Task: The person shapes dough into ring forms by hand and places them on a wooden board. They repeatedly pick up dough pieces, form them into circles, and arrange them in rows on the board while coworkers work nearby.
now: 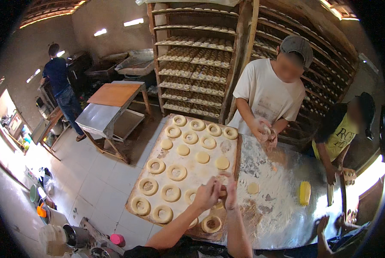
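Note:
Above the right side of a floury wooden board [189, 161], my left hand [207, 195] has its fingers curled in against my right hand [231, 193]. A pale piece of dough [222, 178] shows between my fingertips, partly hidden by them. The right hand stands more upright, its fingers close together along the dough's side. Rows of dough rings [171, 193] lie on the board. Flat round dough pieces without holes, such as this dough disc [202, 157], form a row across the middle. Another dough ring [211, 224] lies close to my right forearm; my arms hide some others.
A floured metal table [267, 219] adjoins the board, bearing a small dough disc [252, 188] and a yellow block [305, 193]. Across it, a person in a white shirt [269, 90] handles dough. More people are at right and far left. Racks [194, 64] of dough rings stand behind.

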`<action>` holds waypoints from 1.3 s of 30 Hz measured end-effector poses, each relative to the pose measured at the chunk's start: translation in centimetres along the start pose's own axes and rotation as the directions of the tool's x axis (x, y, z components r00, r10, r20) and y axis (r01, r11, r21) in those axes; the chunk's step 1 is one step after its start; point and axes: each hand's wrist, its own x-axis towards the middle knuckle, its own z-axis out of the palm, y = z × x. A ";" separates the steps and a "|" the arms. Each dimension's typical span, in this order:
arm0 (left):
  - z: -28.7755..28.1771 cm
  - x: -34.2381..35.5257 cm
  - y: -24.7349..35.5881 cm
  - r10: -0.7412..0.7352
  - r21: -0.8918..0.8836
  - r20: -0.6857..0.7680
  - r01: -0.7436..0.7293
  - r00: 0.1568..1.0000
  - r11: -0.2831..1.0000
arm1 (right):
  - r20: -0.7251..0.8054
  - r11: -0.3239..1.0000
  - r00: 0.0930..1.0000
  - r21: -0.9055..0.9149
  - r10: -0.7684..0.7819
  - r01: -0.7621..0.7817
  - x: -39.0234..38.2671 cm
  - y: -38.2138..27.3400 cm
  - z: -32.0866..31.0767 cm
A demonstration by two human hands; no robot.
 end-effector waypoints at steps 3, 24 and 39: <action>-2.4 1.5 -1.1 -0.033 0.166 -0.015 0.035 0.999 0.986 | -0.144 0.987 0.983 0.125 0.114 -0.096 1.6 1.4 2.1; -8.5 9.2 -9.8 -0.207 0.748 0.153 0.023 0.966 0.664 | -0.526 0.073 0.791 -0.817 0.312 -0.572 7.4 6.9 2.2; -4.7 5.1 -6.2 -0.032 0.560 0.089 -0.023 0.996 0.828 | -0.629 -0.403 0.749 -0.642 -0.211 -0.652 -2.3 0.9 -13.2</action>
